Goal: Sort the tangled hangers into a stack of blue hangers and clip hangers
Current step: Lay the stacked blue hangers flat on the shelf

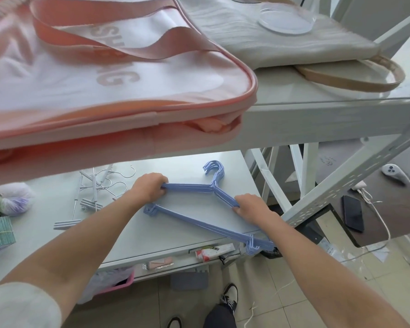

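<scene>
A stack of several blue hangers [199,222] lies flat on the pale lower shelf [166,237], hooks pointing away from me and one end poking past the shelf's front edge. My left hand [149,187] grips the left shoulder of the stack. My right hand [251,207] grips the right shoulder. To the left lie the clip hangers [92,192], pale grey with thin metal hooks, loosely tangled together, touched by neither hand.
A pink tote bag [104,79] overhangs the upper shelf above my hands, beside a beige bag [258,41]. The shelf's white slotted brace [355,181] runs diagonally at right. A phone [353,213] lies on a dark table at right. Yarn balls [12,197] sit at left.
</scene>
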